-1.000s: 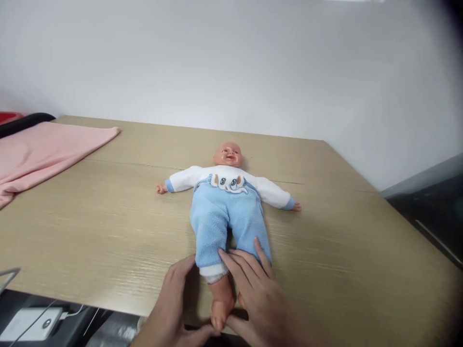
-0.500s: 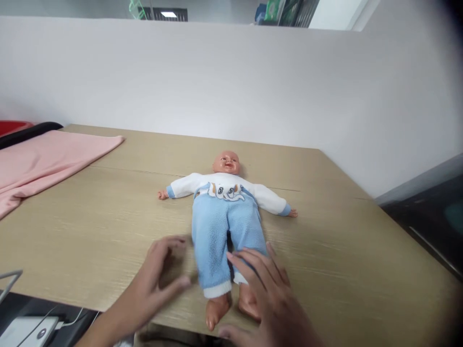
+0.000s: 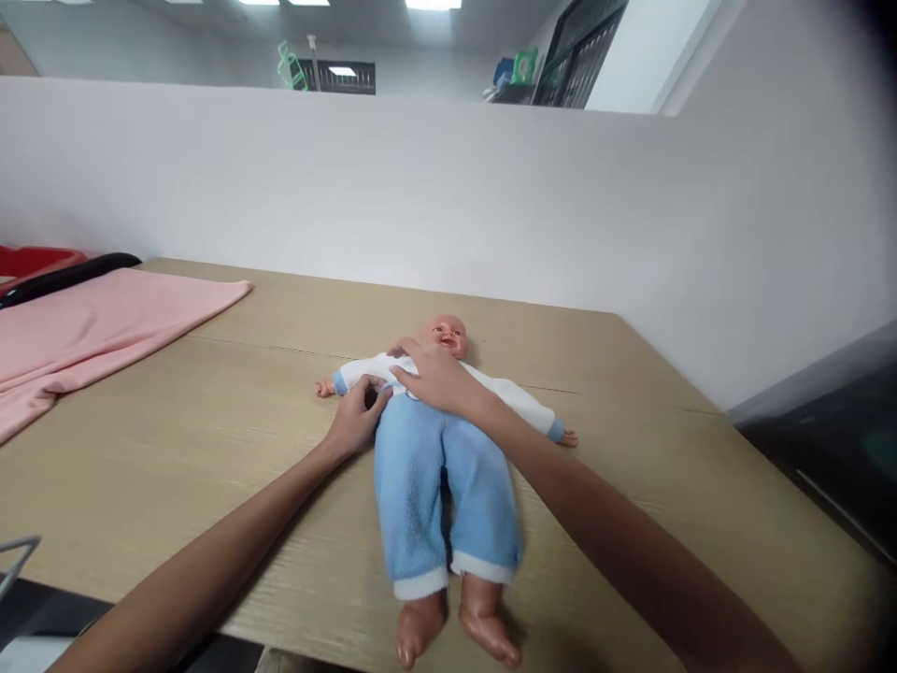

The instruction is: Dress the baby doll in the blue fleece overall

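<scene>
The table (image 3: 210,458) is big and flat, and it looks like light brown wood. A thin line (image 3: 280,348) runs across the top from one side to the other. A doll (image 3: 420,486) lies on its back near the middle of the table. Its head is at the far side and its bare feet are right at the near edge. Its arms are spread out flat on the wood. A pink cloth (image 3: 91,322) lies on the far left part of the table, well apart from the doll.
</scene>
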The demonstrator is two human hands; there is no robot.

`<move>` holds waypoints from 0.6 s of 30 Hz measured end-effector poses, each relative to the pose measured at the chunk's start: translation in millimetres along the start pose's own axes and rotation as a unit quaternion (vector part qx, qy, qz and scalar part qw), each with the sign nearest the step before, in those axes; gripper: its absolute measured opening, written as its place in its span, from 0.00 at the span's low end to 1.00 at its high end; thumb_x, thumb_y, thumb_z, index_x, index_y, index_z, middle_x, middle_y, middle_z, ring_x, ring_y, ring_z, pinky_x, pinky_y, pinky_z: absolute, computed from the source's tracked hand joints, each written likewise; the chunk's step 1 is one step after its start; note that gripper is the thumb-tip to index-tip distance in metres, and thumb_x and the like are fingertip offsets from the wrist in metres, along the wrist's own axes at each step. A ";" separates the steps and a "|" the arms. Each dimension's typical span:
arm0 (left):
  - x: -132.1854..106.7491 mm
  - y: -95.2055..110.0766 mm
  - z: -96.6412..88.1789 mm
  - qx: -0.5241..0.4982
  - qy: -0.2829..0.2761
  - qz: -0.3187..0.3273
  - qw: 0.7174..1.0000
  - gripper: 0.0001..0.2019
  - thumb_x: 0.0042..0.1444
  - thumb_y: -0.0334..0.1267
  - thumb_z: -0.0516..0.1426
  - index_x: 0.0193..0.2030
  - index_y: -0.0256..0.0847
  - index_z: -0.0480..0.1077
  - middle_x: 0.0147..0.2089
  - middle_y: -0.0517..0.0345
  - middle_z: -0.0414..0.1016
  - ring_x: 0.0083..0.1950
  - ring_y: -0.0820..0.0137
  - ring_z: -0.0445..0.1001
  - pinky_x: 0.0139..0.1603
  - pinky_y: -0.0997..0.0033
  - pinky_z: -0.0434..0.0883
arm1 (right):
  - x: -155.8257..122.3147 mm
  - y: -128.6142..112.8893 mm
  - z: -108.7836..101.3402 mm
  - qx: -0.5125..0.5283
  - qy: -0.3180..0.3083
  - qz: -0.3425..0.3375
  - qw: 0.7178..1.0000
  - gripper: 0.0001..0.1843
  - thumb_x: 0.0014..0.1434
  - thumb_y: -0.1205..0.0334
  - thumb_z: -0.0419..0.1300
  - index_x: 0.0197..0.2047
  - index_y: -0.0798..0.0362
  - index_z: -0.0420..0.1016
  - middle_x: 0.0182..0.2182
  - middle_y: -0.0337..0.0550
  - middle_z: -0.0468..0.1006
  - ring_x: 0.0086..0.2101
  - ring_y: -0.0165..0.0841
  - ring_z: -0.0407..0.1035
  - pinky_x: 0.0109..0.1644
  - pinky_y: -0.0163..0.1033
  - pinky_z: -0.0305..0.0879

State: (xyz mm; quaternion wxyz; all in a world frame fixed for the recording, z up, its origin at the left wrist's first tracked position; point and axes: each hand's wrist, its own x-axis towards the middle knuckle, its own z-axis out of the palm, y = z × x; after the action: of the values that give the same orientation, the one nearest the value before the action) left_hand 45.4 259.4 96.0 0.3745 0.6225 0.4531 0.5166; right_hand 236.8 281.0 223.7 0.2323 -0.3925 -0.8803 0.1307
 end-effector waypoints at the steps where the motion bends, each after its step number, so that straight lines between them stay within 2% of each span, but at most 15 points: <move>1: -2.0 -1.4 -2.0 -0.011 0.001 -0.002 1.000 0.20 0.71 0.60 0.64 0.47 0.44 0.73 0.45 0.56 0.80 0.48 0.61 0.76 0.55 0.62 0.71 | 16.0 5.3 2.0 -0.007 -0.040 -0.006 0.999 0.15 0.73 0.71 0.62 0.61 0.56 0.80 0.62 0.60 0.85 0.64 0.51 0.77 0.74 0.59 0.69; 3: -5.2 -2.8 -4.6 -0.032 0.009 -0.008 0.999 0.19 0.72 0.59 0.63 0.48 0.45 0.72 0.44 0.58 0.80 0.46 0.63 0.76 0.53 0.64 0.70 | 45.0 13.7 7.5 0.012 -0.124 -0.014 0.992 0.23 0.66 0.76 0.65 0.63 0.56 0.81 0.65 0.58 0.84 0.66 0.50 0.76 0.76 0.59 0.66; 5: -7.0 -2.3 -5.1 -0.033 0.019 -0.013 0.999 0.19 0.73 0.59 0.63 0.48 0.45 0.71 0.43 0.59 0.78 0.44 0.63 0.75 0.51 0.65 0.70 | 69.9 19.6 15.7 0.051 -0.193 -0.018 0.980 0.27 0.60 0.77 0.69 0.62 0.54 0.83 0.64 0.53 0.85 0.66 0.48 0.75 0.77 0.56 0.65; 7: -8.4 0.1 -4.1 -0.017 0.020 -0.017 1.000 0.18 0.74 0.58 0.62 0.49 0.45 0.72 0.43 0.60 0.77 0.43 0.64 0.73 0.49 0.65 0.68 | 89.2 24.2 26.2 0.074 -0.236 -0.023 0.969 0.27 0.56 0.77 0.71 0.59 0.52 0.86 0.60 0.49 0.88 0.63 0.47 0.78 0.74 0.54 0.68; 10: -10.6 5.0 -2.4 -0.014 0.019 -0.023 0.999 0.18 0.75 0.58 0.61 0.49 0.45 0.72 0.42 0.60 0.75 0.43 0.63 0.72 0.49 0.65 0.68 | 103.8 30.8 41.2 0.054 -0.268 -0.053 0.960 0.26 0.55 0.77 0.71 0.56 0.51 0.87 0.57 0.52 0.89 0.57 0.49 0.82 0.67 0.54 0.74; 14: -14.0 10.7 -2.2 -0.020 0.033 -0.018 0.999 0.17 0.76 0.58 0.60 0.49 0.46 0.72 0.41 0.60 0.76 0.42 0.63 0.73 0.48 0.63 0.69 | 96.0 39.2 45.5 0.051 -0.266 -0.076 0.959 0.20 0.64 0.69 0.69 0.59 0.52 0.83 0.59 0.55 0.88 0.55 0.48 0.82 0.63 0.52 0.75; 18: -18.6 13.7 -3.1 0.017 0.027 0.025 0.999 0.14 0.78 0.54 0.60 0.48 0.46 0.75 0.37 0.60 0.75 0.36 0.63 0.71 0.43 0.62 0.68 | 76.8 46.7 29.6 0.219 -0.179 -0.024 0.959 0.20 0.65 0.62 0.65 0.59 0.51 0.81 0.52 0.45 0.88 0.50 0.41 0.80 0.57 0.45 0.75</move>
State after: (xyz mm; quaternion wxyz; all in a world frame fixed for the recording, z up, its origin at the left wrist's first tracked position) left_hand 43.7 237.5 103.7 0.3387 0.6255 0.4560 0.5349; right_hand 206.2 368.1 202.5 0.1539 -0.2812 -0.8665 0.3827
